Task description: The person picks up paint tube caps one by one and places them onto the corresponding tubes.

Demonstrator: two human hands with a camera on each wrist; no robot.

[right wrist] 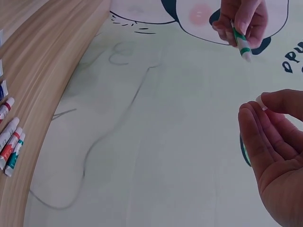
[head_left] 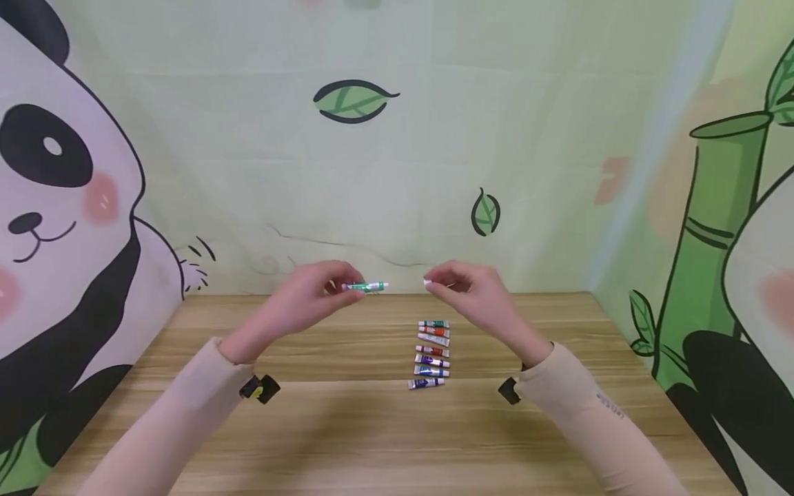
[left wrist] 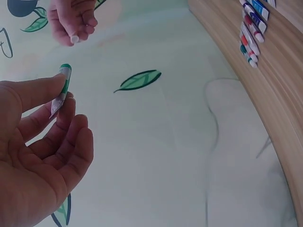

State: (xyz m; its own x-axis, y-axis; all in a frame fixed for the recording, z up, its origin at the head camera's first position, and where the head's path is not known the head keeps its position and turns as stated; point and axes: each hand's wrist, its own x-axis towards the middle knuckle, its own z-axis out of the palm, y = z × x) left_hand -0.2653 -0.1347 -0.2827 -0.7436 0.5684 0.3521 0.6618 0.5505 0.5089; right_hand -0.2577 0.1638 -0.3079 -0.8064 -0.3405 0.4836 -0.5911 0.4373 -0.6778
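Observation:
Held above the far part of the table, a small green-and-silver paint tube (head_left: 371, 286) is pinched between the thumb and fingers of my left hand (head_left: 316, 293). Its narrow end points right, toward my other hand. My right hand (head_left: 474, 289) pinches a tiny white cap (right wrist: 261, 102) between thumb and fingertips. A gap separates the cap from the tube. In the left wrist view the tube (left wrist: 62, 90) stands tilted at the thumb tip. Below the hands, several paint tubes (head_left: 432, 351) lie in a column on the table, in green, orange, white, red, purple and blue.
The wooden table (head_left: 347, 427) ends at a hanging cloth backdrop (head_left: 248, 138) printed with pandas, leaves and bamboo. Dark wrist-worn devices (head_left: 268, 389) sit at both sleeves. The nearest blue tube (head_left: 426, 384) lies slightly left of the column.

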